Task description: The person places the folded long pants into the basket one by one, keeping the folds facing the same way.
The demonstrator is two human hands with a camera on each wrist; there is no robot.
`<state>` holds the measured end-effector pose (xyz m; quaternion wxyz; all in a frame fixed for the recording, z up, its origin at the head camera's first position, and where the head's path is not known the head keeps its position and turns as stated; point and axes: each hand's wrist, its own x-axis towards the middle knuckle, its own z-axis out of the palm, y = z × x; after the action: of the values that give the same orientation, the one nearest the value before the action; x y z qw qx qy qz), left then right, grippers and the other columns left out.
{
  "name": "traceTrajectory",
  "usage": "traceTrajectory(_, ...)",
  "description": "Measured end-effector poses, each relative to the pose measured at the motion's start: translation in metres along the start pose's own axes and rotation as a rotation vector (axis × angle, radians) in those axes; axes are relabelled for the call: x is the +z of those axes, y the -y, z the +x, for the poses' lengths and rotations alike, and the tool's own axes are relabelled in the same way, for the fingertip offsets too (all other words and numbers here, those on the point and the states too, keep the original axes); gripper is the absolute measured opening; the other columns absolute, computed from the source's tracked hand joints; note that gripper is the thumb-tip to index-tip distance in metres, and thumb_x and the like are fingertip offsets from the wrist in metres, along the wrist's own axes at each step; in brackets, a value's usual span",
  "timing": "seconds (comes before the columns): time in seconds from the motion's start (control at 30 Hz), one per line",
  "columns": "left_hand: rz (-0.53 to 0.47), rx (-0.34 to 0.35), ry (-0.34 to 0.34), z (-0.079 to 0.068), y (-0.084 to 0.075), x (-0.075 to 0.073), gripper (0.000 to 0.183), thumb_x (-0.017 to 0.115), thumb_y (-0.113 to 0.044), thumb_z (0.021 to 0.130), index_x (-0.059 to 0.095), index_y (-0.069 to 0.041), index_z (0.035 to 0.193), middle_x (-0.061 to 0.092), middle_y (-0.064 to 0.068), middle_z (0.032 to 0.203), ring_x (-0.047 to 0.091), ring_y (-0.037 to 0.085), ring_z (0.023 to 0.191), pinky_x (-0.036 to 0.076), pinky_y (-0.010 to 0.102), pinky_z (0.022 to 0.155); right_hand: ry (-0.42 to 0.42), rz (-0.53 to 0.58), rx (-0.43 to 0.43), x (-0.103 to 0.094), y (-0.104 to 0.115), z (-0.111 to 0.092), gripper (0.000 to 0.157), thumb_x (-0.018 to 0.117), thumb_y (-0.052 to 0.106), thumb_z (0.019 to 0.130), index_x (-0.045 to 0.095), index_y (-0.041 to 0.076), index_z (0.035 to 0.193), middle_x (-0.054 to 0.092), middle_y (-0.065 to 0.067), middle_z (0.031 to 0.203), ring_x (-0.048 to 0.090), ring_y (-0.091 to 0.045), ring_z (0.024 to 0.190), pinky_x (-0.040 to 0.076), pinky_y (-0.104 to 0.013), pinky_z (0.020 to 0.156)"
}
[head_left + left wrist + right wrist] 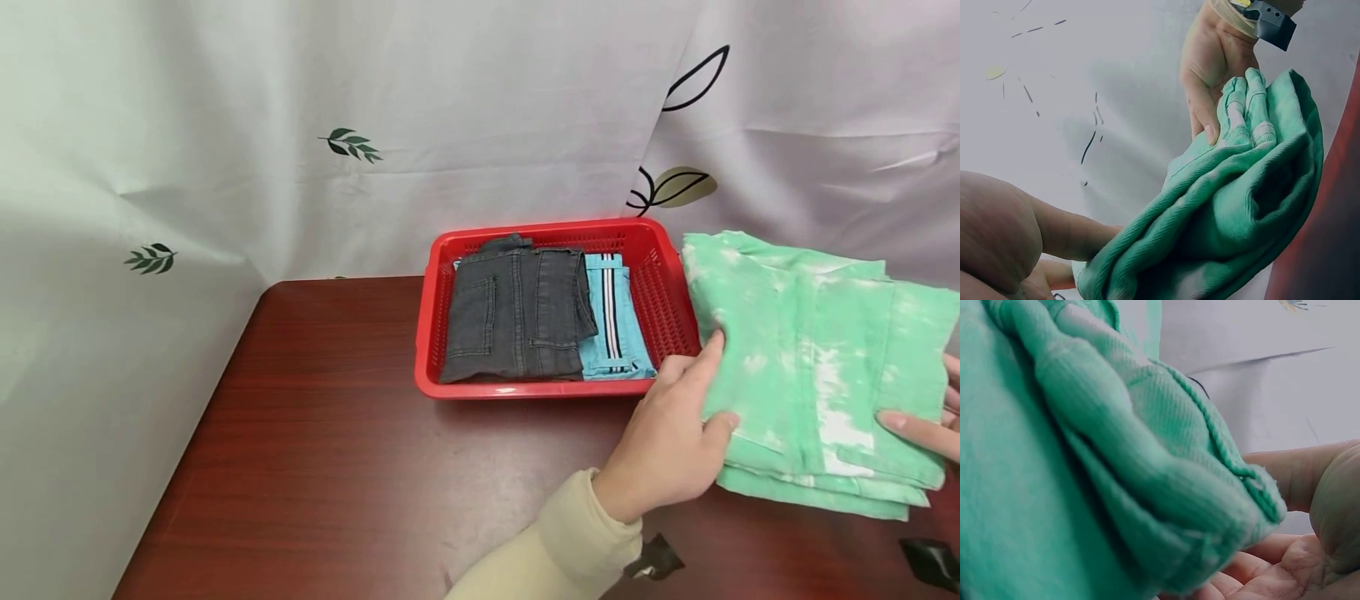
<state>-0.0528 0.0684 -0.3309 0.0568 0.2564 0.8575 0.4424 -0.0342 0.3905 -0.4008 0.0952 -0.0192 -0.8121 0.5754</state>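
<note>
Folded green tie-dye pants [810, 375] with white patches hang between both hands, right of a red basket [498, 390]. My left hand [667, 433] grips their left edge, thumb on the near face and fingers behind. At the opposite edge my right hand [930, 425] pinches the fabric, its thumb lying on top; part of this hand is cut off in the head view. The left wrist view shows the layered folds of the pants [1210, 206] from the side. In the right wrist view, thick folded layers [1129, 444] sit between thumb and fingers.
Inside the basket lie folded dark grey jeans [510, 317] and light blue pants [618, 325] with a striped band. The basket stands at the back of a reddish-brown table [322, 467]. A white curtain [450, 108] with leaf prints rises behind and at the left.
</note>
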Motion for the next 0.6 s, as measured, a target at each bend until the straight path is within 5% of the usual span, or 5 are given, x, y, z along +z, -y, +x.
traceTrajectory(0.4,-0.048,0.006,-0.044,-0.002,0.003,-0.013,0.074,0.057,-0.020,0.091,0.010,-0.032,0.147,0.041,-0.009,0.128,0.041,-0.003,0.111,0.039,0.014,0.086,0.035,0.367,-0.153,0.033,0.033,0.002,0.072,0.047,-0.028,0.078,0.037,0.007,0.140,0.064,0.007,0.107,0.066,-0.003,0.078,0.050,-0.017,0.050)
traceTrajectory(0.6,-0.061,0.006,-0.066,-0.003,0.007,-0.019,0.072,0.057,-0.020,0.091,0.013,-0.030,0.147,0.042,-0.008,0.129,0.042,-0.002,0.111,0.040,0.015,0.086,0.056,0.403,-0.170,0.043,0.047,0.004,0.071,0.046,-0.029,0.079,0.036,0.004,0.140,0.065,0.003,0.107,0.067,-0.007,0.075,0.050,-0.020,0.049)
